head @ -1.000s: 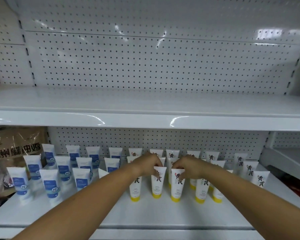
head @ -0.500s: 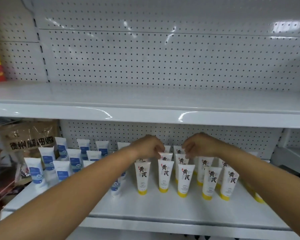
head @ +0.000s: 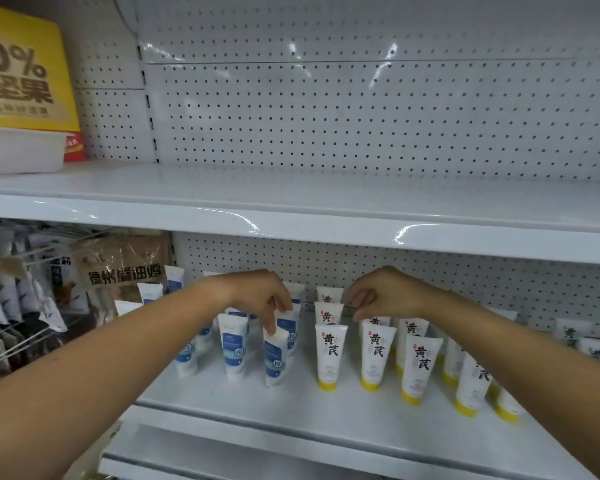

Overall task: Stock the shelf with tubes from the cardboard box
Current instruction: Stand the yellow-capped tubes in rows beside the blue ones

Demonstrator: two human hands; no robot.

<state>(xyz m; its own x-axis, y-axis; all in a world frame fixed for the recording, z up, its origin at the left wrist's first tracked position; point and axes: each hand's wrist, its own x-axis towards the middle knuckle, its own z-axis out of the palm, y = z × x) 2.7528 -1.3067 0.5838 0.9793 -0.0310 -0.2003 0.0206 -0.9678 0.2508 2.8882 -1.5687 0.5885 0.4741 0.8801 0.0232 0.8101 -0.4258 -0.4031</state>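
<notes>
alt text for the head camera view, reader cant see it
A person's left hand pinches the top of a blue-labelled tube on a white shelf, while the right hand reaches among yellow-capped tubes standing beside it. Bagged goods hang at far left.

Both bare forearms reach forward, backs of the hands up. The left forearm point(head: 94, 368) comes in from the lower left and climbs rightward to the front white plastic tube with a blue label point(head: 275, 360). The wrist bends downward, so the left hand point(head: 258, 297) hangs directly above that tube. Its fingers point(head: 269, 323) point down and pinch the tube's flat crimped top against the thumb.

The right forearm point(head: 520, 368) enters from the lower right and rises leftward. The right hand point(head: 387, 296) sits to the right of the tube and slightly higher than its top, well apart from the left hand. Its fingers curl inward toward the tube; whether they grip anything is too blurred to tell.
</notes>
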